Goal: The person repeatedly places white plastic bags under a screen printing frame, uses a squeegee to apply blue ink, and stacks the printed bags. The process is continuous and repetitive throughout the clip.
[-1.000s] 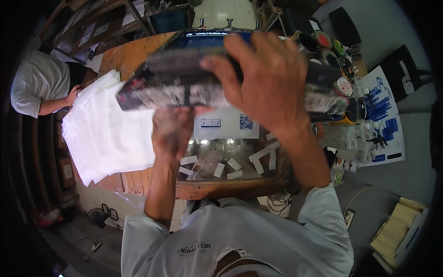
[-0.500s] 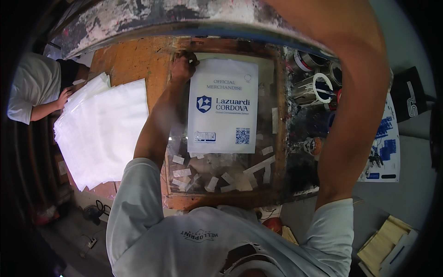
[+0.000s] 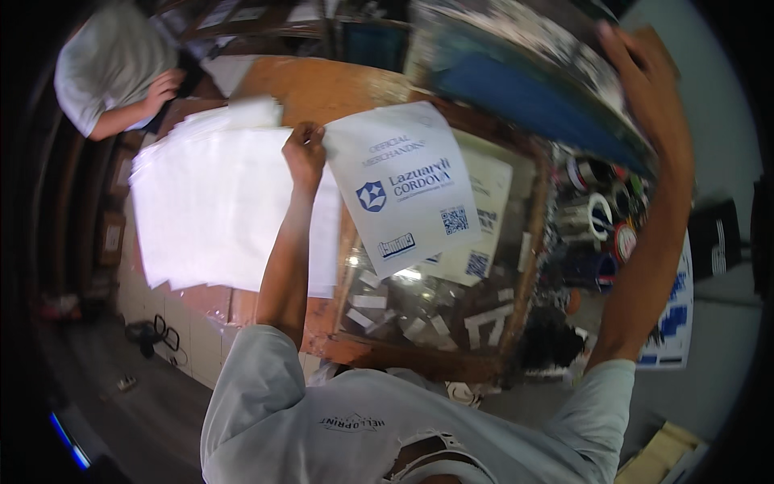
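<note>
My left hand (image 3: 306, 149) pinches the upper left corner of a white printed sheet (image 3: 443, 173) and holds it up at a tilt. Blue lettering, a shield emblem and a square code mark its face. Partly covered by it, a yellowish sheet with similar print (image 3: 493, 189) rests on the glass-like panel (image 3: 451, 310) of a wooden board. High on the right, my right hand (image 3: 645, 73) has its fingers spread at the end of a raised, paint-stained frame (image 3: 540, 101) with a blue face. Blur hides whether it touches the frame.
A fanned pile of blank white sheets (image 3: 222, 206) covers the left of the wooden table (image 3: 322, 77). Beyond it stands another person (image 3: 121, 73). Paint cans (image 3: 584, 218) crowd the right side. Pale tape strips (image 3: 439, 325) dot the panel.
The printed sheet has lifted off the panel and swung left, uncovering the yellowish print beneath. My right hand has come into view. The whole view has turned, so the frame appears slanted.
</note>
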{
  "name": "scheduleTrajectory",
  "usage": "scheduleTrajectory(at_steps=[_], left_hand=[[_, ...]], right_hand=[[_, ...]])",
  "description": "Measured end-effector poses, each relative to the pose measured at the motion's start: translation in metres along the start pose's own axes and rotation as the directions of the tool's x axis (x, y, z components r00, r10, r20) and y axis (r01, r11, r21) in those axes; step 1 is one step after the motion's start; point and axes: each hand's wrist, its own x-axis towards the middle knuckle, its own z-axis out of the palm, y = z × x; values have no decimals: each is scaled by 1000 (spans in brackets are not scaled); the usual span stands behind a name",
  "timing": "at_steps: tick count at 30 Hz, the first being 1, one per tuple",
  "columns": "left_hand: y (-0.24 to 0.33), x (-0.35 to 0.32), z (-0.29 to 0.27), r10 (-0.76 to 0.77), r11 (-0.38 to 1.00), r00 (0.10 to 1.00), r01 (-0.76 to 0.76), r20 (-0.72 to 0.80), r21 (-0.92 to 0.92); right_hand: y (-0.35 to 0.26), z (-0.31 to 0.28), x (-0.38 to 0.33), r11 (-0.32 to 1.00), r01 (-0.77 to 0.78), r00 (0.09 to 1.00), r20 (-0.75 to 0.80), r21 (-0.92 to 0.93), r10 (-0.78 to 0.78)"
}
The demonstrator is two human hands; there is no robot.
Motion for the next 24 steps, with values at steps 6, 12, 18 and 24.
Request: scheduleTrajectory(at_steps=[6, 12, 18, 24], left_hand=[[-95, 69, -188, -220, 971, 955, 233, -198, 44], [-116, 69, -267, 236, 863, 896, -15, -377, 505], [-58, -182, -165, 117, 964, 923, -194, 366, 182], [-54, -213, -135, -96, 947, 920, -34, 380, 320]], right_hand=[[26, 12, 1, 998, -61, 998, 5, -24, 61], [50, 12, 7, 999, -7, 998, 56, 50, 4], [30, 11, -6, 999, -9, 1000, 13, -34, 9], [17, 10, -18, 999, -46, 998, 36, 6, 46]])
